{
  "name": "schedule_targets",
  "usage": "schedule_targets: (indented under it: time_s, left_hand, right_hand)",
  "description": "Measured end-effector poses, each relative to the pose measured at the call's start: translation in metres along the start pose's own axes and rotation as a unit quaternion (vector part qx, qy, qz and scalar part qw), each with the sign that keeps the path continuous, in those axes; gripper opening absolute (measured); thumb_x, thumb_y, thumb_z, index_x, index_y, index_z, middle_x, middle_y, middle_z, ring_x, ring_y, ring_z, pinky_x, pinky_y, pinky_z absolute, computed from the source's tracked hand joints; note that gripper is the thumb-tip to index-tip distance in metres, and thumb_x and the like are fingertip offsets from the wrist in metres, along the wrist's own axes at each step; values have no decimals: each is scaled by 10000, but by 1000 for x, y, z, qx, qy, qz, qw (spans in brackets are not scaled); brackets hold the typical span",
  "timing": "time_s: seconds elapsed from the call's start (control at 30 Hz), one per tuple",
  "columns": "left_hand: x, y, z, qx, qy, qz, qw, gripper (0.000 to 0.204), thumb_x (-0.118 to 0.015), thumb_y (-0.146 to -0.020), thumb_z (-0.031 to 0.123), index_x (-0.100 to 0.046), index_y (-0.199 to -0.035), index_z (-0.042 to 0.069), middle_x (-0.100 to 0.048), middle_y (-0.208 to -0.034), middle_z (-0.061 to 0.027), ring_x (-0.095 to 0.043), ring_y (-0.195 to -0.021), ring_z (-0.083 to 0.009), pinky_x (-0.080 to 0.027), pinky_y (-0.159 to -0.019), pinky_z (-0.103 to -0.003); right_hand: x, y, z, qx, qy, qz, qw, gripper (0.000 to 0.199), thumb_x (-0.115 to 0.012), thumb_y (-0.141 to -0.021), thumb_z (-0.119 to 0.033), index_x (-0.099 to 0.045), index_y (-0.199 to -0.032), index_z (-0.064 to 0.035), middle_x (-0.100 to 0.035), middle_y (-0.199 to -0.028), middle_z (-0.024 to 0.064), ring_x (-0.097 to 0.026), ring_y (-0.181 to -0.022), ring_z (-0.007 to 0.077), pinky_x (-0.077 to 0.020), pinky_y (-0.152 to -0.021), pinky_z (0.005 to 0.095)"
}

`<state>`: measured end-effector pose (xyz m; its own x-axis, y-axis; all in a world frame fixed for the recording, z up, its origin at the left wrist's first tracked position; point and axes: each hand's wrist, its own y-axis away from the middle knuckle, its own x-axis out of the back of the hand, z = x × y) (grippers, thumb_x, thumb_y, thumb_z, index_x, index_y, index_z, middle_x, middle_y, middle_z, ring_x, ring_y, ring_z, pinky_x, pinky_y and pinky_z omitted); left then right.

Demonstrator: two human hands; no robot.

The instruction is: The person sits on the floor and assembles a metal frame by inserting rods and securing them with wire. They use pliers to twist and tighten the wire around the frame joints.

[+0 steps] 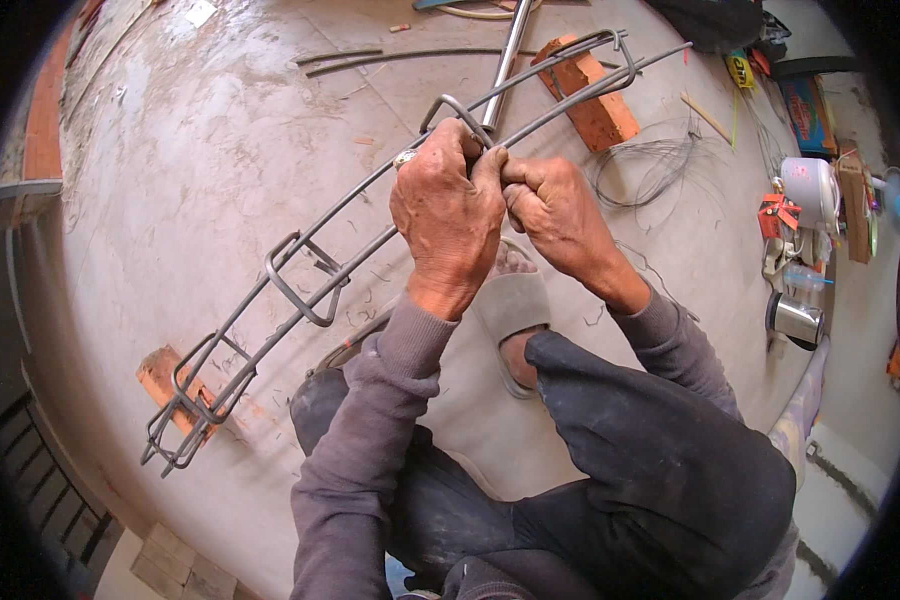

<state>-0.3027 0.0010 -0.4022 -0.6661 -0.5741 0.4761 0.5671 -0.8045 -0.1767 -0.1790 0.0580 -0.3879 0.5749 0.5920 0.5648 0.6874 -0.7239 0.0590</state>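
Observation:
A long steel rebar cage (292,302) slants from lower left to upper right in front of me, with bent stirrups spaced along its bars. Its ends rest on an orange brick (606,122) at the upper right and another brick (156,371) at the lower left. My left hand (448,205), a ring on one finger, is closed on the cage at a stirrup, its thumb by the bar crossing. Close against it, my right hand (558,210) is curled in a pinch at the same crossing. Whatever lies between its fingers is hidden.
A coil of thin wire (660,178) lies right of my hands. Beyond the cage are loose rods (410,57) and a shiny metal tube (511,55). Along the right stand a steel cup-like vessel (798,320), a white cylinder (808,188) and boxes. My slippered foot (513,305) is below my hands.

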Motion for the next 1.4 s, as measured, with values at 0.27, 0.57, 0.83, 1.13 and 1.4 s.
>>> schedule_targets:
  time_s: [0.27, 0.57, 0.83, 1.13, 1.4]
  left_hand:
    - [-5, 4, -6, -94, -10, 55, 994, 181, -750, -790, 98, -588, -754, 27, -619, -692, -112, -616, -596, -239, -460, -571, -343]
    - [-7, 4, -14, -164, -30, 52, 985, 135, -727, -779, 40, -594, -799, 44, -593, -722, -87, -612, -623, -235, -467, -577, -327]
    - [0, 1, -18, -200, -42, 31, 978, 183, -746, -750, 67, -614, -875, 48, -617, -813, -107, -629, -660, -271, -483, -580, -364]
    - [-20, 12, -18, -217, -17, 91, 972, 106, -611, -717, 96, -586, -812, 54, -560, -798, -137, -623, -709, -307, -501, -583, -413]
    - [-24, 11, -24, -229, -35, 121, 965, 130, -649, -697, 86, -599, -799, 23, -567, -814, -146, -628, -702, -290, -510, -585, -388]
  right_hand:
    - [10, 2, -9, 132, 282, 71, 948, 45, -573, -836, -51, -617, -839, -45, -596, -664, 147, -630, -605, 310, -487, -521, 415]
    - [22, -15, -6, 243, 387, 115, 882, 53, -603, -812, -83, -564, -777, -84, -559, -668, 63, -635, -609, 220, -496, -498, 350]
    - [21, -28, -5, 261, 393, 119, 874, 49, -597, -812, -82, -562, -778, -88, -564, -687, 56, -638, -648, 220, -504, -511, 349]
    - [47, -12, 26, 228, 400, 49, 886, 204, -578, -878, 12, -639, -1072, -4, -678, -995, 158, -680, -900, 308, -534, -764, 375]
    - [50, -19, 51, 240, 384, 47, 891, 196, -602, -914, -2, -622, -1109, 5, -675, -1045, 156, -688, -882, 298, -537, -756, 346]
